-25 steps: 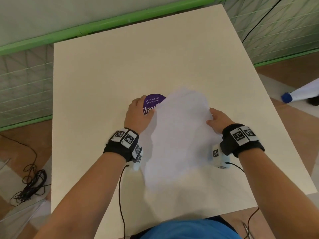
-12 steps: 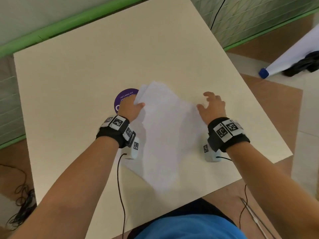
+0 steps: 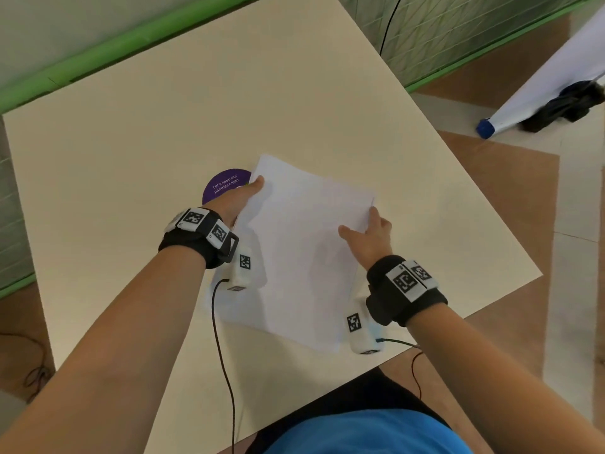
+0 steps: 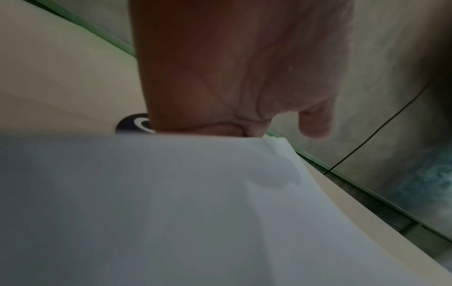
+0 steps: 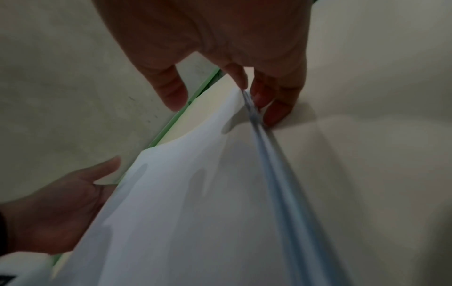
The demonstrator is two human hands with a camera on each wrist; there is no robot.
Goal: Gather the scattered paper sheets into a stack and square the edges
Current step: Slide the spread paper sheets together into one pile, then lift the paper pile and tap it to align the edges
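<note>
A stack of white paper sheets [image 3: 301,250] hangs tilted just above the cream table [image 3: 163,126], its corners not lined up. My left hand [image 3: 253,191] holds the stack's left edge, thumb on top and fingers underneath. In the left wrist view the sheets [image 4: 171,212] hide those fingers. At the stack's right edge, my right hand [image 3: 363,224] grips with its thumb lying on the top sheet. The right wrist view shows its fingertips [image 5: 259,96] against the layered edge of the sheets [image 5: 195,212].
A round purple sticker [image 3: 222,186] lies on the table just beyond my left hand. A green rail [image 3: 98,57] runs behind the table. On the floor at the right lies a white roll with a blue cap [image 3: 484,127]. Wrist cables trail toward my body.
Half a second ago my right hand was off the sheets with fingers spread; now it grips the right edge. The stack has turned slightly. My left hand stays on the left edge.
</note>
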